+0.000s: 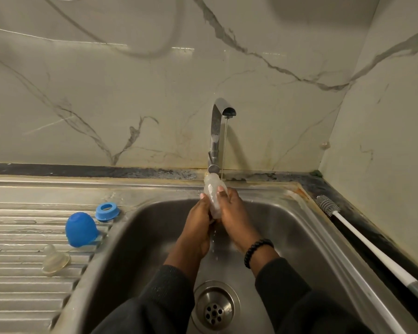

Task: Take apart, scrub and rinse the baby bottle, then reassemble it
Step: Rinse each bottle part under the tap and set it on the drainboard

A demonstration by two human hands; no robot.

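Bottle (212, 197) over sink (287, 227), long axis 12-to-6, top end at thin stream from tap (217, 131). Left hand (198, 220) clasps at 9, right hand (234, 216) at 3, equally near. Cap (81, 229), ring (107, 210), teat (54, 260) at 9; brush (348, 225) at 3.

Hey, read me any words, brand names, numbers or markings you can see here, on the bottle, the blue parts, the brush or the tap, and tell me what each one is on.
None can be read.
Bottle: held in both hands, any markings blurred.
Blue cap and blue ring: plain.
Brush and tap: no lettering visible.
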